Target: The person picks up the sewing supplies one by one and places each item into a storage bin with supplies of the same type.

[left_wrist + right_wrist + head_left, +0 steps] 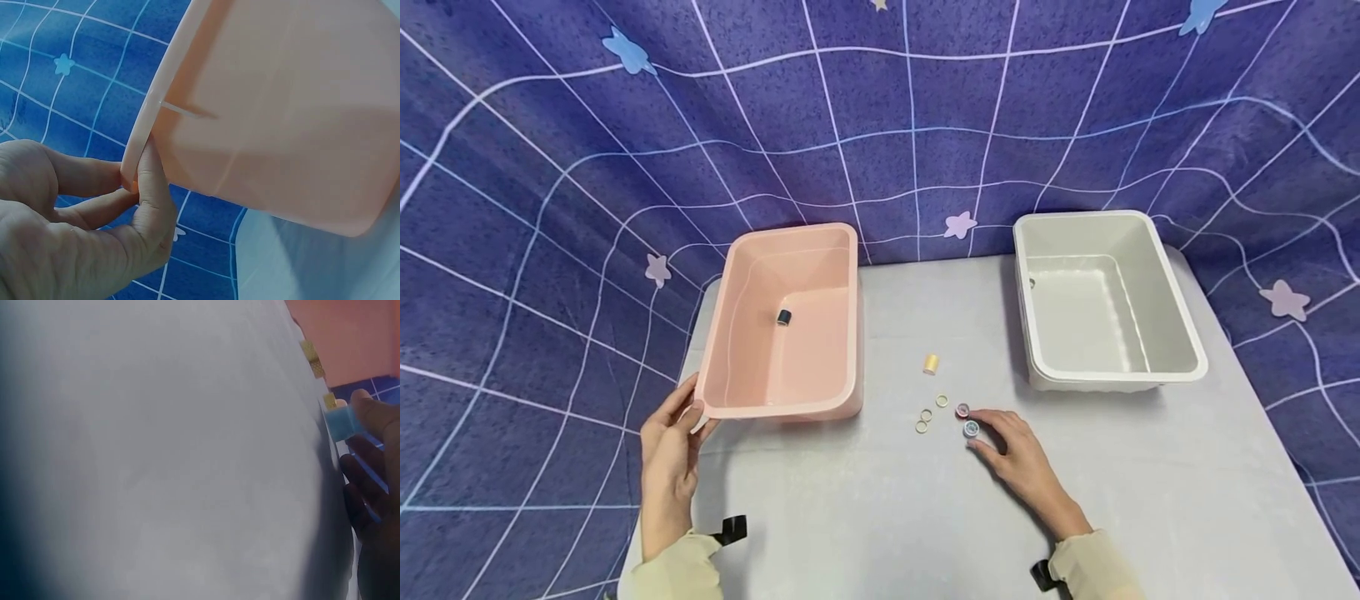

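My left hand (673, 450) grips the near left corner of a pink basin (852, 333), thumb on one side of the rim and fingers on the other, as the left wrist view shows closely. A small black spool (784, 317) lies inside the basin. On the table, my right hand (1018, 454) has thumb and index finger around a small blue spool (972, 429) and a red one (962, 411) side by side. The thumb meets the blue spool (342, 423) in the right wrist view; the index fingertip is at the red one.
Left of the right hand lie several small gold rings (942, 407). Behind them is a yellow spool (931, 364). A white basin (1172, 375) stands at the back right of the grey table (865, 508). Blue patterned curtain (880, 100) hangs behind and along the sides.
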Available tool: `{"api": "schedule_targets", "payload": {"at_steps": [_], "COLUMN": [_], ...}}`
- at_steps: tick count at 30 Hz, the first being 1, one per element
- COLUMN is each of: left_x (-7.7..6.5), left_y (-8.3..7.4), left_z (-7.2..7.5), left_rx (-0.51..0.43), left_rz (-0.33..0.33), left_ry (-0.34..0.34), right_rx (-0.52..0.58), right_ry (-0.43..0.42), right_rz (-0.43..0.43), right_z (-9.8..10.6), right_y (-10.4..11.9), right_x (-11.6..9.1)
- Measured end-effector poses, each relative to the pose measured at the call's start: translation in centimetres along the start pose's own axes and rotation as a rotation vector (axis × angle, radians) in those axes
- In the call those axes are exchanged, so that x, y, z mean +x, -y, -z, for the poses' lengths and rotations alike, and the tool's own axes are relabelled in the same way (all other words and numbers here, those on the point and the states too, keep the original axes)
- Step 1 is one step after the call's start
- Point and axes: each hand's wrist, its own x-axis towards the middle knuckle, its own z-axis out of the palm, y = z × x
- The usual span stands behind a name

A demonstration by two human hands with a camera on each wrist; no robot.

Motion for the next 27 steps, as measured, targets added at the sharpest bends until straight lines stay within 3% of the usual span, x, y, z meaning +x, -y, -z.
{"api": "schedule_targets", "payload": {"at_steps": [14,27], "left_x": [0.16,0.29], "left_y": [0.01,0.08], "left_z": [0.2,0.27], "left_rx": [-0.015,-0.023], "left_rz": [0.014,0.023], "left_ry": [0.009,0.008], "right_rx": [-0.011,-0.014], "right_ry": [-0.04,-0.032], "right_rz": [0.059,0.03], "right_z": [-0.35,-0.38], "right_y": [-0.06,0.1], "right_x": [0.11,0.18]}}
